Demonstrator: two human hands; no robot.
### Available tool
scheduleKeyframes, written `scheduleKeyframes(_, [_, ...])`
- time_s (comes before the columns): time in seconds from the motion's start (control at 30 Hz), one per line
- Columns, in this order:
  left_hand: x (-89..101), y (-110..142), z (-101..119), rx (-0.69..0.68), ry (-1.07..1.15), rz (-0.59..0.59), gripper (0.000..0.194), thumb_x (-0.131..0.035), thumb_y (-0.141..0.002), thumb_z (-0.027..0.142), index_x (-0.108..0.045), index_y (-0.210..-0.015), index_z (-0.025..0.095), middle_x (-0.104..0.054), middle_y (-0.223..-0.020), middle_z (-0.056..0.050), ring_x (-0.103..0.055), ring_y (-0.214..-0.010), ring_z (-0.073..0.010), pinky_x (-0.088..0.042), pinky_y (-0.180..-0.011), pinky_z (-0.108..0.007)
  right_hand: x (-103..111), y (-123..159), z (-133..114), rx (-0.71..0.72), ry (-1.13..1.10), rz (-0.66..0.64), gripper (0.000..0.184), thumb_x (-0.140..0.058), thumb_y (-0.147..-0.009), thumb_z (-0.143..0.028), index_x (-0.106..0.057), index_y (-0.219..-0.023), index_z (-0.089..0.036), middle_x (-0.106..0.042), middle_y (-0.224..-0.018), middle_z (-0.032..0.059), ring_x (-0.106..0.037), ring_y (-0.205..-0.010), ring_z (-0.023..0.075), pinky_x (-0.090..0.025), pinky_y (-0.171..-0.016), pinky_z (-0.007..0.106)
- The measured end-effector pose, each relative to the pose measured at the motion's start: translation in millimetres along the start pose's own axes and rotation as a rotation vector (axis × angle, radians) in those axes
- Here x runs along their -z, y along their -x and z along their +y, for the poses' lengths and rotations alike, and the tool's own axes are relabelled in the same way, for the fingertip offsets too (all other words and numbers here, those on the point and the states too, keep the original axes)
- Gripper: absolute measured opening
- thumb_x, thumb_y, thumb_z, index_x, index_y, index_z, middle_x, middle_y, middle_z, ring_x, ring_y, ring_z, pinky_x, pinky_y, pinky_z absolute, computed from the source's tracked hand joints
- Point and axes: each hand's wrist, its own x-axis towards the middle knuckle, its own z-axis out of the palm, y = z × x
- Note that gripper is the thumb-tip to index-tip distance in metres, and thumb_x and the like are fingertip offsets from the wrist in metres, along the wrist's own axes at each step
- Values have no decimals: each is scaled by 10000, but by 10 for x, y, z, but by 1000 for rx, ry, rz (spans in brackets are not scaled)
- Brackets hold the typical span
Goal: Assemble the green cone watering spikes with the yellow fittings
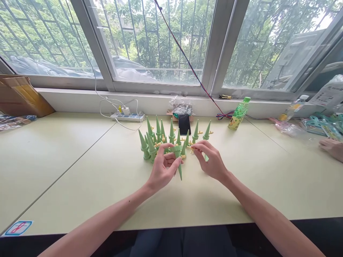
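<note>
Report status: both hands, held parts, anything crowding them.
Left hand gripping one green spike, tip down in view. Right hand pinching a small yellow piece, apart from the spike. Standing green spikes crowd just beyond both hands.

Matt green plastic spikes (151,151) on a smooth tabletop (241,196)
The spikes look moulded and smooth-sided; the small yellow pieces (200,132) share that plastic finish. The phone (184,124) has a dark, glossy face, the drink bottle (237,115) is shiny clear plastic, and the wrap (179,101) is crinkled, glossy film. The box (12,94) is matt cardboard, the window frame (158,88) dull grey metal.
</note>
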Motion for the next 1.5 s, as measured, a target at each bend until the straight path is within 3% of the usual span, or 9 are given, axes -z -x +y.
scheduleKeyframes(0.13, [-1, 1, 0, -8, -7, 3, 340, -627, -908, 330, -372, -1118, 249, -681, -755, 10, -498, -455, -65, -396, -401, -151, -2, 6, -52, 50, -21, 43, 203, -482, -970, -145, -624, -1077, -242, -579, -942, 59, -583, -786, 162, -509, -672, 304])
scheduleKeyframes(0.57, [15, 20, -56, -98, -132, -22, 342, -621, -914, 294, -396, -1168, 254, -639, -728, 18, -572, -570, -103, -466, -504, -192, -64, 32, -102, 104, -69, -9, 232, -484, -969, -116, -630, -1095, -246, -589, -926, 54, -581, -790, 152, -518, -643, 290])
scheduleKeyframes(1.13, [-2, 21, -47, -141, -201, 0, 337, -634, -897, 286, -414, -1149, 243, -557, -654, 58, -501, -496, -82, -450, -477, -200, -87, 63, -113, 77, -97, -24, 195, -495, -974, -170, -647, -1070, -244, -612, -924, 59, -584, -741, 144, -521, -595, 277])
scheduleKeyframes(1.5, [18, 33, -109, -211, -285, 0, 350, -631, -894, 252, -418, -1172, 247, -576, -695, 41, -552, -599, -113, -465, -536, -221, -88, 43, -115, 37, -115, -13, 187, -478, -984, -178, -649, -1040, -228, -618, -892, 55, -592, -735, 147, -514, -612, 286])
